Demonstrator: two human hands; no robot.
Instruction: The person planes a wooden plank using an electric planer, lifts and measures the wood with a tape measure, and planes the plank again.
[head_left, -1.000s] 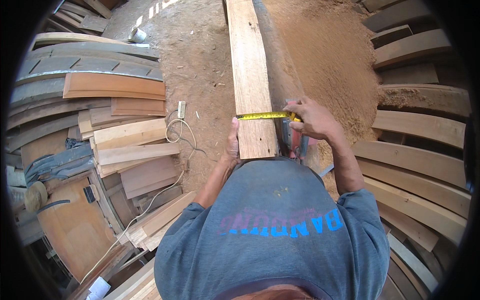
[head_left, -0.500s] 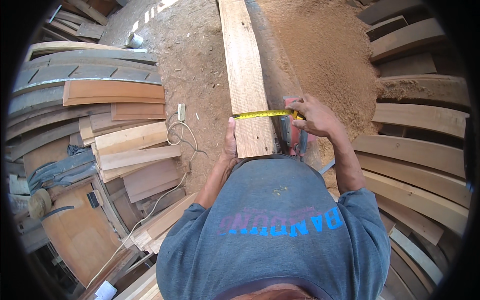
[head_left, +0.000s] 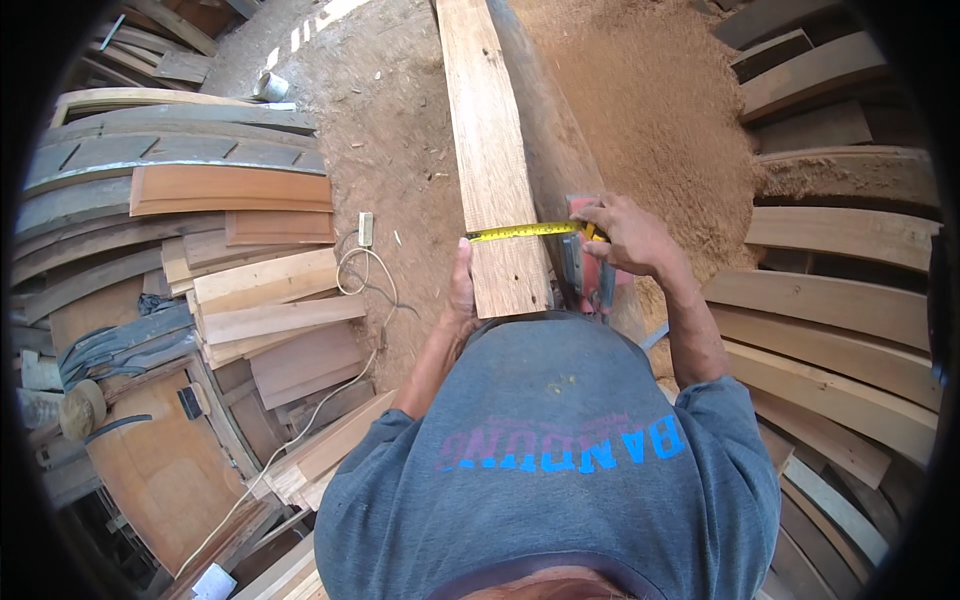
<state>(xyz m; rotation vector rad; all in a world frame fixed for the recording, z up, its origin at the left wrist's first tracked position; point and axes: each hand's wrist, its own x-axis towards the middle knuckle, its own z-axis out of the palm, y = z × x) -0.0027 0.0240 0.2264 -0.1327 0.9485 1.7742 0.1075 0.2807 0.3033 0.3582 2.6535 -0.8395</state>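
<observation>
A long, rough wooden board (head_left: 492,130) runs away from my body, its near end close to my shirt. Across its width lies the yellow blade of a tape measure (head_left: 515,231). My right hand (head_left: 630,236) is closed round the tape's case, right of the board. At the left edge, my left hand (head_left: 460,285) grips the board with its thumb up by the blade's end; its other fingers are mostly hidden. A red and grey power tool (head_left: 592,275) sits below my right hand, partly covered by it.
Stacked planks (head_left: 270,285) line the left side, and more boards (head_left: 830,310) are piled on the right. Sawdust (head_left: 650,110) covers the ground at right. A pale cable (head_left: 325,400) with a socket block (head_left: 365,228) trails on the left. A white pot (head_left: 270,86) lies farther off.
Both hands and the tape stay almost where they were across the board. The surroundings shift very slightly in the picture.
</observation>
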